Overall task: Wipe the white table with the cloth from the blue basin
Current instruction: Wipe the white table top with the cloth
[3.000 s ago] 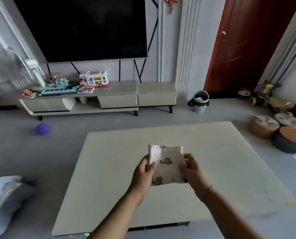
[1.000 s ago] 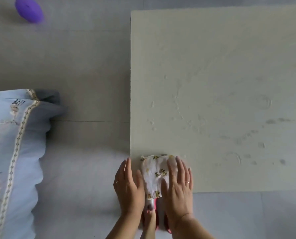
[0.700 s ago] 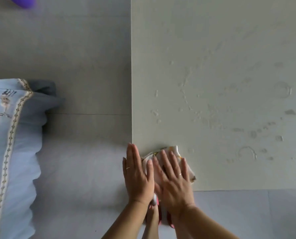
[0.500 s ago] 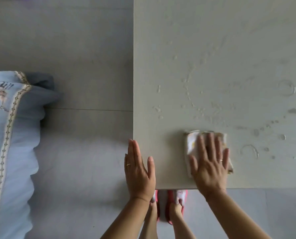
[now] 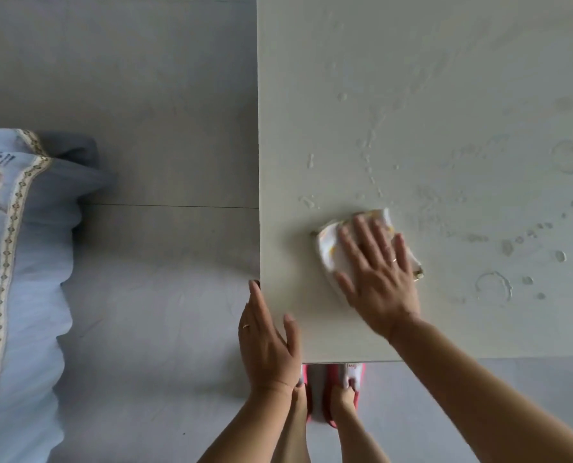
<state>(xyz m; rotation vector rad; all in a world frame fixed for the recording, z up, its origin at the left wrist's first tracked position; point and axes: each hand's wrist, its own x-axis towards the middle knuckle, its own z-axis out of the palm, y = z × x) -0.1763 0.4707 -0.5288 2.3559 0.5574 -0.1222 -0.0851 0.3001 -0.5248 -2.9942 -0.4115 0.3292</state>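
Note:
The white table (image 5: 445, 95) fills the right of the head view, marked with dried droplets and ring stains (image 5: 493, 285). A folded white cloth (image 5: 328, 248) with yellow print lies on it near the front left corner. My right hand (image 5: 375, 279) presses flat on the cloth with fingers spread, covering most of it. My left hand (image 5: 268, 342) rests flat at the table's front left corner and holds nothing. The blue basin is not in view.
A pale blue pillow (image 5: 11, 262) with patterned trim lies on the grey tiled floor (image 5: 161, 95) at the left. My feet in pink slippers (image 5: 331, 389) stand just under the table's near edge.
My right hand slid the cloth from the front left corner to the right, then back a little to the left and away from me. My left hand came off the cloth and stays at the corner.

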